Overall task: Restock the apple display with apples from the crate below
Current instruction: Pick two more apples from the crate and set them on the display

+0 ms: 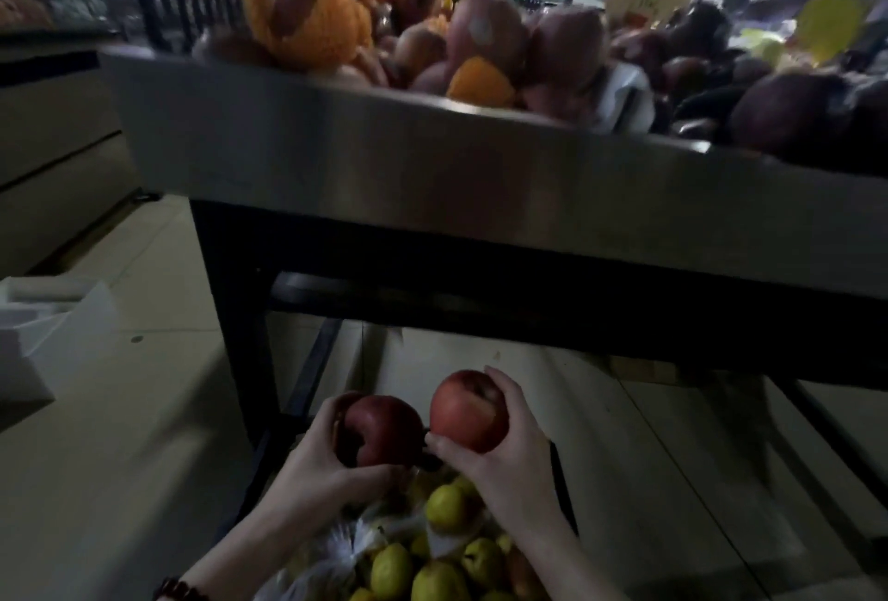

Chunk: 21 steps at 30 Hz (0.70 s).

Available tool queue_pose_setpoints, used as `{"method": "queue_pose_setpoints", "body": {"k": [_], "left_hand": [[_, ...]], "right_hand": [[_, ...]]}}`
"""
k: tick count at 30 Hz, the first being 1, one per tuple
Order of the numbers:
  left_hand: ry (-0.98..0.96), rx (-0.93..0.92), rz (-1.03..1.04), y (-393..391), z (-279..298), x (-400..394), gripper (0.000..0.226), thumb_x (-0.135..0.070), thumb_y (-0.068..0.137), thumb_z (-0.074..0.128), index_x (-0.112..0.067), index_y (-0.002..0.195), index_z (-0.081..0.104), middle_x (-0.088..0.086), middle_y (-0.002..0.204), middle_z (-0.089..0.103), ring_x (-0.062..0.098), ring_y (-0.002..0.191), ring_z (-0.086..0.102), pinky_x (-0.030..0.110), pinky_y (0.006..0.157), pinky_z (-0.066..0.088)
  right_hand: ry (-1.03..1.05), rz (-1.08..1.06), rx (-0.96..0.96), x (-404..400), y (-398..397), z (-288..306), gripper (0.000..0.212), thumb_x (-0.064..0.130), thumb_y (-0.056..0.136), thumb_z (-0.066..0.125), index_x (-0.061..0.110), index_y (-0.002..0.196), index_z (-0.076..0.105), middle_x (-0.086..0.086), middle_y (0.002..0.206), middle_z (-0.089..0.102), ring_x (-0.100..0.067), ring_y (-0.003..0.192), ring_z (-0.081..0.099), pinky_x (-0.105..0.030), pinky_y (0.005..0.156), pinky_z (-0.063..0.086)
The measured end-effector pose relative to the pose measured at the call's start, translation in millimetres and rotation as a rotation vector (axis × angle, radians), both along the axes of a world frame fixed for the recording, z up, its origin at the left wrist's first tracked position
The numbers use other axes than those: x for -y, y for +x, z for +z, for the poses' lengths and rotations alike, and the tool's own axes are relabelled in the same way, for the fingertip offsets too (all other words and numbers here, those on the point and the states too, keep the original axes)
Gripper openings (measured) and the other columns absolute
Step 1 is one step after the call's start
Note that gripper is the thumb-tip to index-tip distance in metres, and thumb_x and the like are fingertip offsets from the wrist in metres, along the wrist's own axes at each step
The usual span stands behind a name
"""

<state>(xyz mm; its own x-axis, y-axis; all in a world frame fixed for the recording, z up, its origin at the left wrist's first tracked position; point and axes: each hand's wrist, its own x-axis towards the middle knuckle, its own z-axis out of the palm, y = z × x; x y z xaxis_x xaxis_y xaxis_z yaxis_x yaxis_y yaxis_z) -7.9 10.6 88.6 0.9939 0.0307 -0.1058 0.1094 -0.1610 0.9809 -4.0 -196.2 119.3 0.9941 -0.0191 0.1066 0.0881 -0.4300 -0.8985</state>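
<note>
Left hand: fingers wrapped round a dark red apple.
Right hand: fingers curled round a red apple.
Below: yellow fruit.

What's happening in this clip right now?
A person is crouched at a produce stand, holding one red apple in each hand. The left hand grips a darker apple, the right hand a brighter one. Both are held low, just above a crate of yellow-green fruit under the stand. The apple display bin above is already piled with fruit; neither apple has been placed there yet.
</note>
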Motion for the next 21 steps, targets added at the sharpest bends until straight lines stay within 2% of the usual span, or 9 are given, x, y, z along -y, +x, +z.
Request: {"method": "queue_pose_setpoints", "body": {"k": [4, 5, 8, 10, 13, 16, 19, 21], "left_hand": [[0.04, 0.003, -0.048, -4, 100, 0, 0.097, -0.05, 0.022, 0.093, -0.042, 0.11, 0.054, 0.001, 0.103, 0.069, 0.009, 0.092, 0.07, 0.025, 0.08, 0.053], [0.069, 0.001, -0.051, -6, 124, -2, 0.096, -0.049, 0.023, 0.093, -0.043, 0.109, 0.054, 0.001, 0.103, 0.069, 0.008, 0.093, 0.069, 0.026, 0.084, 0.052], [0.096, -0.01, -0.041, -8, 196, -13, 0.086, -0.037, 0.031, 0.096, -0.049, 0.105, 0.054, 0.005, 0.106, 0.07, 0.013, 0.098, 0.069, 0.042, 0.097, 0.051], [0.112, -0.025, -0.046, -10, 249, -19, 0.086, -0.033, 0.032, 0.096, -0.051, 0.105, 0.054, 0.007, 0.107, 0.069, 0.015, 0.098, 0.069, 0.046, 0.1, 0.049], [0.104, -0.033, -0.033, -4, 330, -19, 0.089, -0.03, 0.032, 0.095, -0.045, 0.109, 0.054, 0.004, 0.103, 0.07, 0.015, 0.097, 0.069, 0.041, 0.098, 0.05], [0.093, -0.005, -0.027, 9, 407, -10, 0.096, -0.045, 0.024, 0.094, -0.041, 0.111, 0.052, -0.003, 0.1, 0.071, 0.009, 0.098, 0.068, 0.027, 0.09, 0.052], [0.071, -0.011, 0.016, 27, 460, 3, 0.109, -0.047, 0.029, 0.093, -0.033, 0.126, 0.044, -0.004, 0.116, 0.061, 0.012, 0.107, 0.061, 0.033, 0.099, 0.047], [0.086, -0.032, 0.07, 43, 478, 12, 0.102, -0.04, 0.039, 0.091, -0.029, 0.128, 0.044, -0.002, 0.116, 0.06, 0.014, 0.108, 0.058, 0.034, 0.1, 0.045]], "right_hand": [[0.046, 0.005, -0.025, 2, -12, 85, 0.092, 0.041, 0.052, 0.092, 0.045, 0.13, 0.045, 0.019, 0.123, 0.05, -0.004, 0.112, 0.055, -0.017, 0.095, 0.048], [0.035, 0.008, -0.027, 2, -15, 109, 0.093, 0.042, 0.05, 0.092, 0.045, 0.131, 0.046, 0.02, 0.123, 0.05, -0.003, 0.112, 0.055, -0.018, 0.098, 0.047], [0.029, 0.031, -0.028, 4, -21, 189, 0.097, 0.049, 0.046, 0.09, 0.043, 0.132, 0.046, 0.018, 0.127, 0.052, -0.006, 0.116, 0.054, -0.027, 0.104, 0.045], [0.031, 0.052, -0.024, 3, -24, 244, 0.098, 0.054, 0.042, 0.087, 0.044, 0.131, 0.046, 0.017, 0.128, 0.052, -0.006, 0.117, 0.053, -0.026, 0.105, 0.044], [0.049, 0.059, 0.016, 2, -20, 321, 0.101, 0.056, 0.039, 0.087, 0.044, 0.131, 0.046, 0.018, 0.127, 0.053, -0.005, 0.117, 0.054, -0.026, 0.103, 0.046], [0.056, 0.059, 0.03, 3, -4, 386, 0.101, 0.051, 0.044, 0.089, 0.042, 0.135, 0.045, 0.019, 0.128, 0.05, -0.006, 0.119, 0.053, -0.028, 0.105, 0.046], [0.025, 0.052, 0.043, 10, 17, 432, 0.099, 0.044, 0.049, 0.091, 0.039, 0.136, 0.043, 0.022, 0.124, 0.047, -0.007, 0.117, 0.053, -0.03, 0.105, 0.046], [0.004, 0.044, 0.053, 16, 31, 450, 0.097, 0.044, 0.05, 0.091, 0.038, 0.133, 0.042, 0.016, 0.126, 0.049, -0.008, 0.117, 0.053, -0.028, 0.104, 0.047]]}}
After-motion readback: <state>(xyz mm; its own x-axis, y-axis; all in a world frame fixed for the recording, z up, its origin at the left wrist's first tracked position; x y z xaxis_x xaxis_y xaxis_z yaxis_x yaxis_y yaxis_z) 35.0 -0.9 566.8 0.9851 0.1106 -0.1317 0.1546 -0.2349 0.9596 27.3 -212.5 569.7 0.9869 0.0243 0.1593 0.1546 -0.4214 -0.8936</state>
